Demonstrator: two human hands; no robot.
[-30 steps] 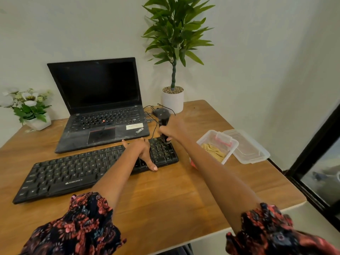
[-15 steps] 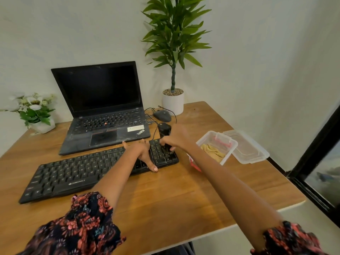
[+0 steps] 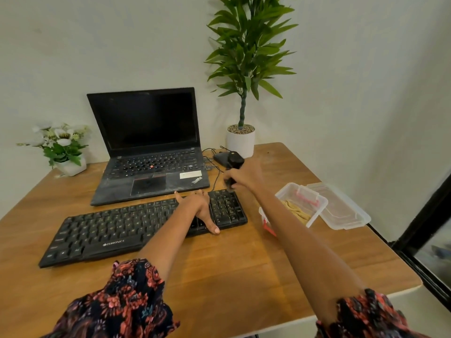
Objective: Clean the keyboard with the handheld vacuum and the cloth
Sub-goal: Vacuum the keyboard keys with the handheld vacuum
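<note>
A black keyboard [image 3: 117,232] lies across the wooden desk [image 3: 231,272] in front of the laptop. My left hand [image 3: 199,206] rests flat on its right part, fingers spread and thumb at the front edge. My right hand [image 3: 244,178] grips a small black handheld vacuum [image 3: 234,160] upright, its lower end at the far right corner of the keyboard's number pad. A yellowish cloth [image 3: 296,211] lies in an open clear plastic box [image 3: 317,203] to the right of the keyboard.
An open black laptop [image 3: 148,152] stands behind the keyboard. A black mouse [image 3: 220,157] with cables sits beside a potted plant [image 3: 241,140]. A flower pot [image 3: 70,164] is at the far left. The box lid [image 3: 341,208] lies at the right, near the desk edge.
My right hand with the vacuum has shifted slightly along the far right end of the keyboard. My left hand has stayed on the keyboard. The camera has tilted a little.
</note>
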